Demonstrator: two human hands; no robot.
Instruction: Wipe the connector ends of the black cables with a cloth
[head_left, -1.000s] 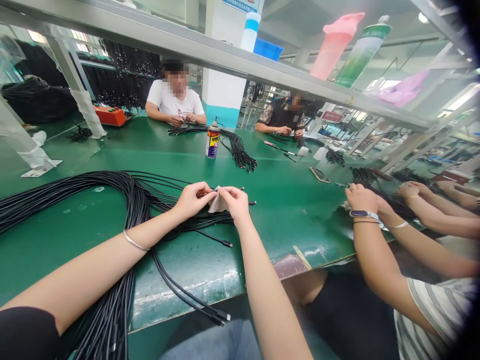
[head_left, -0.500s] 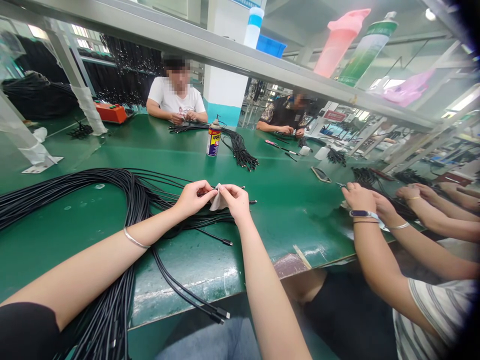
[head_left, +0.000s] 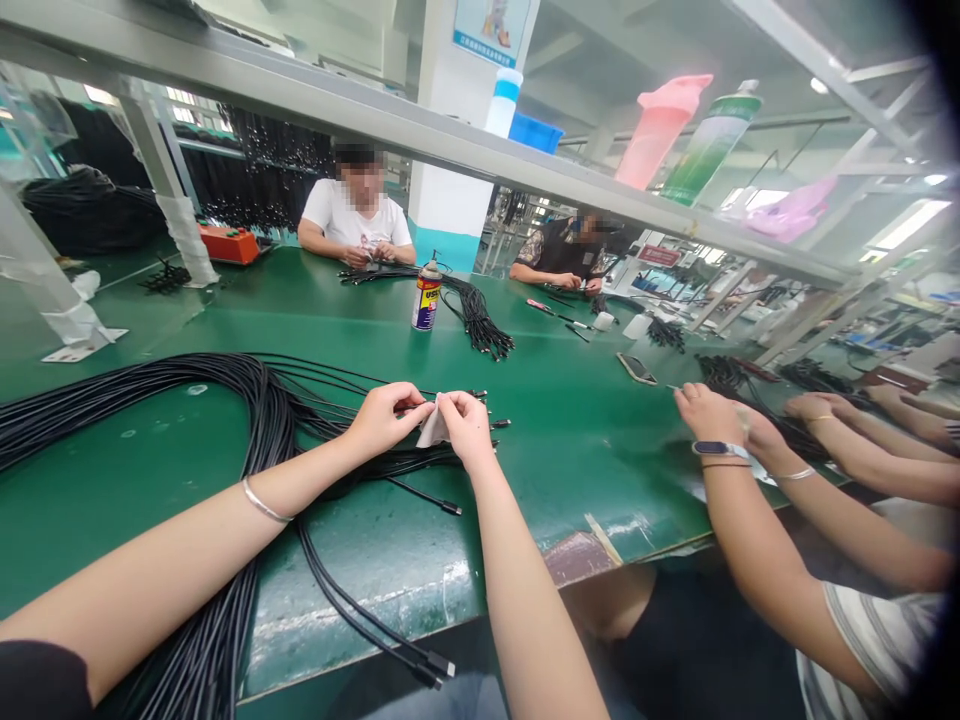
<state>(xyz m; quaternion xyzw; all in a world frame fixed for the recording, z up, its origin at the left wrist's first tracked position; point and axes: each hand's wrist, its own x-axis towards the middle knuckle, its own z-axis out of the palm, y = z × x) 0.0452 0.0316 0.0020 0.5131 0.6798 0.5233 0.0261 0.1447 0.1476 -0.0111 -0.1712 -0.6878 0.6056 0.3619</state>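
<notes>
A small white wipe (head_left: 431, 427) is pinched between the narrowly closed fingers of the left hand (head_left: 384, 420) and the right hand (head_left: 466, 428), the fingertips drawn together at its upper edge; whether a cable end is gripped there cannot be told. Both forearms are angled inward, a thin silver bangle (head_left: 262, 502) circling the left wrist. A looped bundle of thin black cables (head_left: 270, 420) is spread on the green workbench (head_left: 570, 470) under the left forearm. To the right, a co-worker's hands (head_left: 712, 415) are held over more cables. Farther off, a yellow-and-purple spray can (head_left: 427, 298) stands upright.
</notes>
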